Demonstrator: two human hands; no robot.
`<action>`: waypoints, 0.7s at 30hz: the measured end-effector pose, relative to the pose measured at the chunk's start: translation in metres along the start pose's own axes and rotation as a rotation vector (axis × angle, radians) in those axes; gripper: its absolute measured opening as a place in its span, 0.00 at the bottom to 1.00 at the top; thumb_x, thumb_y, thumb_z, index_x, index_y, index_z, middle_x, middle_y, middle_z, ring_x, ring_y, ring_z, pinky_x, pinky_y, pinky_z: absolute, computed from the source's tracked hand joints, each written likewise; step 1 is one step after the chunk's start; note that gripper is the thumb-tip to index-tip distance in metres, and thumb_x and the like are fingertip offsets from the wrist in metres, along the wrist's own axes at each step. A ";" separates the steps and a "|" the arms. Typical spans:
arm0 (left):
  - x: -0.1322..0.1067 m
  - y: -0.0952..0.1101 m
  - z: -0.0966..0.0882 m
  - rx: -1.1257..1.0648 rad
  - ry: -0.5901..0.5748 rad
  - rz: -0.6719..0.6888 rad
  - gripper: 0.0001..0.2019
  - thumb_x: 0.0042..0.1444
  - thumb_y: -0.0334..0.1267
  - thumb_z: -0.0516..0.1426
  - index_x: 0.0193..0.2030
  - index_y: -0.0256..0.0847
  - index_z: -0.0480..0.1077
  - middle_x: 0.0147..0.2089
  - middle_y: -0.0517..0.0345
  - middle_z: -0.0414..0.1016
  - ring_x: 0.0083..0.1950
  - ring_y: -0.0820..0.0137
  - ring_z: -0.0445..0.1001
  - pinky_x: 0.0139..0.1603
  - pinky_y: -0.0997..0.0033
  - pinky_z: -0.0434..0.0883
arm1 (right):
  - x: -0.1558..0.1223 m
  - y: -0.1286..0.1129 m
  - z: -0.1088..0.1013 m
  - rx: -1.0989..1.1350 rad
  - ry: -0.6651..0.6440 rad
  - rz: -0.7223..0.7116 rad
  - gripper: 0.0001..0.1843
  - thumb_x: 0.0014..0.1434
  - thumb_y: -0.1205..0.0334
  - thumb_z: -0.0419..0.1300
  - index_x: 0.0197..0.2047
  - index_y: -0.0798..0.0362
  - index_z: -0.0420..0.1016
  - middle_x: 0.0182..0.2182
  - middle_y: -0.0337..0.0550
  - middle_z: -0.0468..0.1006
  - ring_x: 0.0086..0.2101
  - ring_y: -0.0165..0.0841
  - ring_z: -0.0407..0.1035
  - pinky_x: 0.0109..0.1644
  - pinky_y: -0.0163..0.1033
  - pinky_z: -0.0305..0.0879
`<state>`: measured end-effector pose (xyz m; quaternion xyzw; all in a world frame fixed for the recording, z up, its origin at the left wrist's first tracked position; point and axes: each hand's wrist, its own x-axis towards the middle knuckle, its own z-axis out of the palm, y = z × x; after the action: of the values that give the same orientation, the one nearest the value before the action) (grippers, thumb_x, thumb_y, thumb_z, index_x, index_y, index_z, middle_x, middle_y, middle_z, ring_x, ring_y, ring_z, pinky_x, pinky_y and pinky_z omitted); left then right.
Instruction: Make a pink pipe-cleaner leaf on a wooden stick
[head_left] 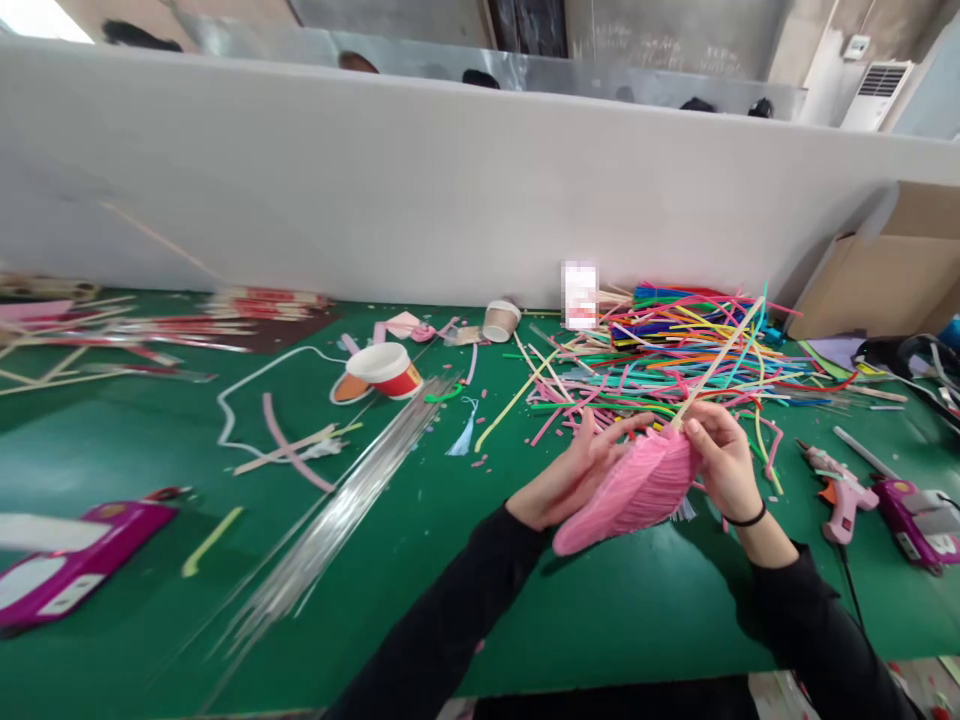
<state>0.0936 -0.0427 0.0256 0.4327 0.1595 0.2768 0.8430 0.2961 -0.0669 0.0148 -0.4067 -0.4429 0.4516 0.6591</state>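
Observation:
Both my hands hold a pink leaf-shaped piece made of packed pink pipe cleaners, just above the green table. My left hand cups its left side with fingers curled over the top edge. My right hand pinches its upper right end, where a cream pipe cleaner sticks out up and to the right. A black band circles my right wrist.
A heap of coloured pipe cleaners lies behind the hands. Two glue guns rest at the right, a bundle of thin wires and a red-and-white paper cup at the left. A white partition backs the table. Cardboard box at far right.

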 end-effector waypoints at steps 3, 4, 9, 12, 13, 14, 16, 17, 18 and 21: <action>0.010 -0.013 -0.001 0.144 -0.007 -0.057 0.34 0.57 0.61 0.52 0.66 0.46 0.60 0.62 0.49 0.68 0.62 0.56 0.66 0.60 0.59 0.61 | -0.002 -0.001 0.003 0.059 -0.063 0.027 0.15 0.49 0.52 0.70 0.41 0.44 0.78 0.31 0.37 0.81 0.31 0.31 0.74 0.37 0.38 0.70; 0.013 -0.017 0.000 0.226 0.003 -0.043 0.34 0.56 0.56 0.58 0.67 0.47 0.58 0.61 0.50 0.69 0.60 0.58 0.67 0.59 0.61 0.62 | -0.003 -0.002 0.004 0.073 -0.078 0.036 0.15 0.48 0.52 0.71 0.40 0.44 0.79 0.32 0.38 0.82 0.31 0.32 0.74 0.37 0.38 0.70; 0.018 -0.026 0.007 0.323 0.066 0.005 0.37 0.51 0.46 0.65 0.66 0.45 0.57 0.50 0.49 0.74 0.50 0.62 0.72 0.51 0.64 0.66 | -0.001 -0.002 0.003 0.071 -0.077 0.066 0.13 0.44 0.53 0.73 0.34 0.45 0.81 0.45 0.42 0.81 0.39 0.35 0.75 0.43 0.40 0.71; 0.017 -0.022 0.012 0.320 0.060 0.038 0.38 0.51 0.45 0.65 0.67 0.48 0.56 0.52 0.49 0.73 0.53 0.61 0.72 0.55 0.60 0.65 | 0.000 0.001 0.002 0.049 -0.082 0.106 0.16 0.46 0.51 0.71 0.39 0.45 0.81 0.40 0.42 0.82 0.36 0.36 0.76 0.43 0.43 0.72; 0.017 -0.021 0.014 0.321 0.047 0.068 0.40 0.49 0.46 0.66 0.67 0.49 0.54 0.54 0.49 0.71 0.54 0.60 0.71 0.57 0.59 0.64 | 0.000 0.002 0.004 0.026 -0.096 0.102 0.16 0.48 0.50 0.70 0.41 0.45 0.80 0.38 0.42 0.83 0.36 0.36 0.76 0.43 0.44 0.72; 0.017 -0.022 0.017 0.320 0.038 0.108 0.43 0.47 0.47 0.67 0.68 0.50 0.53 0.57 0.48 0.69 0.57 0.59 0.70 0.58 0.58 0.64 | -0.002 0.003 0.006 -0.020 -0.120 0.075 0.16 0.51 0.49 0.68 0.43 0.44 0.80 0.38 0.43 0.82 0.37 0.37 0.75 0.45 0.46 0.72; 0.017 -0.025 0.025 0.325 0.040 0.194 0.49 0.42 0.51 0.68 0.69 0.51 0.50 0.62 0.46 0.64 0.61 0.55 0.66 0.61 0.55 0.63 | -0.007 0.003 0.012 -0.189 -0.162 -0.055 0.16 0.56 0.49 0.64 0.47 0.43 0.78 0.46 0.45 0.79 0.47 0.40 0.73 0.53 0.51 0.68; 0.017 -0.028 0.029 0.336 0.067 0.233 0.51 0.41 0.54 0.68 0.70 0.50 0.49 0.63 0.45 0.63 0.63 0.54 0.65 0.61 0.54 0.63 | -0.010 0.003 0.015 -0.286 -0.163 -0.144 0.17 0.57 0.49 0.62 0.49 0.43 0.77 0.52 0.45 0.75 0.53 0.42 0.68 0.58 0.53 0.64; 0.017 -0.031 0.032 0.362 0.118 0.272 0.51 0.42 0.55 0.67 0.70 0.48 0.48 0.62 0.44 0.63 0.63 0.53 0.65 0.61 0.53 0.64 | -0.013 0.003 0.019 -0.373 -0.145 -0.227 0.18 0.59 0.48 0.60 0.51 0.42 0.76 0.57 0.45 0.71 0.58 0.43 0.63 0.61 0.54 0.60; 0.015 -0.037 0.036 0.488 0.345 0.357 0.49 0.43 0.55 0.67 0.69 0.45 0.50 0.56 0.45 0.69 0.56 0.55 0.70 0.58 0.52 0.67 | -0.018 0.004 0.024 -0.447 -0.036 -0.294 0.20 0.59 0.47 0.59 0.53 0.43 0.73 0.59 0.47 0.67 0.61 0.44 0.58 0.61 0.53 0.60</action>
<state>0.1361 -0.0742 0.0160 0.5894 0.2827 0.4428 0.6137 0.2684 -0.0802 0.0139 -0.4654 -0.5977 0.2491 0.6034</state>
